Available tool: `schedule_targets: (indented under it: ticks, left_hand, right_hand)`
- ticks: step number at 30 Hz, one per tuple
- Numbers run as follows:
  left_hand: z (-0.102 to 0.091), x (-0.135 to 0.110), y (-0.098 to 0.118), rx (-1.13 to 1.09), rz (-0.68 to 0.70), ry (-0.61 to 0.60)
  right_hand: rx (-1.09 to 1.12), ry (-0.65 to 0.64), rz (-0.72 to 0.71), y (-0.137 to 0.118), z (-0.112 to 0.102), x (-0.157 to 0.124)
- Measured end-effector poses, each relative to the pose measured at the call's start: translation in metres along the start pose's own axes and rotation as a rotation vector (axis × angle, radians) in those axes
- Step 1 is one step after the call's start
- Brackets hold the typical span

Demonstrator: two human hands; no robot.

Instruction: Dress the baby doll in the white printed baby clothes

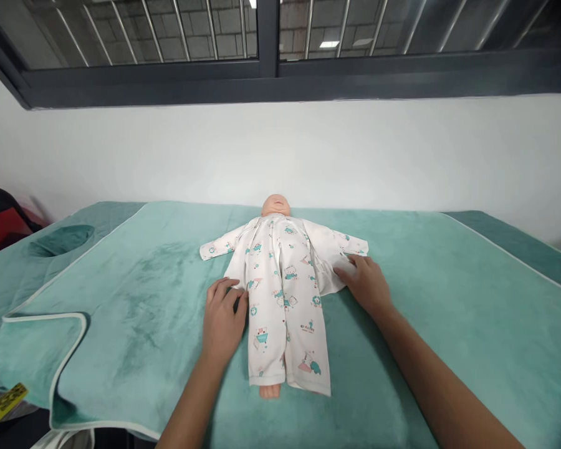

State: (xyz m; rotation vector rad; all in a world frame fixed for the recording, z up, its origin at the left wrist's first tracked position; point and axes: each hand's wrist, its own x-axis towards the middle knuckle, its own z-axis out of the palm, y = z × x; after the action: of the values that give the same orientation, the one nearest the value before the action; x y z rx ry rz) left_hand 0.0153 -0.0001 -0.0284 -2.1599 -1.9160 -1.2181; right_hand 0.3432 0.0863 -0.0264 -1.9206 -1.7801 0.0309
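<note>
Two wide stretches of blanket (458,287) flank your doll (277,205), lying between your hands, head by far wall (280,149). Blanket plush, green, pale-edged; near-left edge wavy. Doll smooth, face up, in thin white clothes (285,290) with small teal and pink prints, sleeves spread, foot showing. Your left hand (224,315), fingers curled, at clothes' left edge; right hand (367,284), fingers bent, on right flap. Whether either grips, can't tell.

The head view looks forward and down from the near edge of the bed (131,374). The left hand (223,317) and right hand (367,284) are near; past the far edge comes the window (267,78).
</note>
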Motion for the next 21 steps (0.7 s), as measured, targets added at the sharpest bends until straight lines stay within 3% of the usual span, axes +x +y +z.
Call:
schedule_targets:
  ticks: [4, 9, 11, 13, 17, 19, 21]
  left_hand:
    - [0.001, 0.000, -0.002, -0.003, -0.008, -0.006]
    - [0.003, 0.001, -0.004, -0.006, -0.025, -0.009]
    - [0.004, 0.001, -0.005, -0.002, -0.035, -0.007]
    - [0.005, 0.002, -0.005, -0.002, -0.039, -0.010]
    - [0.006, 0.002, -0.005, -0.004, -0.052, -0.010]
    - [0.005, 0.002, -0.005, -0.006, -0.059, -0.011]
    - [0.005, 0.002, -0.005, -0.013, -0.065, -0.018]
  right_hand:
    - [0.064, -0.022, 0.139, 0.001, 0.001, 0.020]
    - [0.135, -0.183, 0.165, 0.005, -0.003, 0.032]
    - [0.300, -0.210, 0.160, 0.004, -0.006, 0.033]
    - [0.651, -0.251, 0.187, -0.002, -0.012, 0.035]
    - [1.326, -0.354, 0.173, -0.039, -0.032, 0.045]
    - [1.396, -0.345, 0.086, -0.069, -0.042, 0.046]
    - [1.256, -0.362, -0.022, -0.098, -0.048, 0.039]
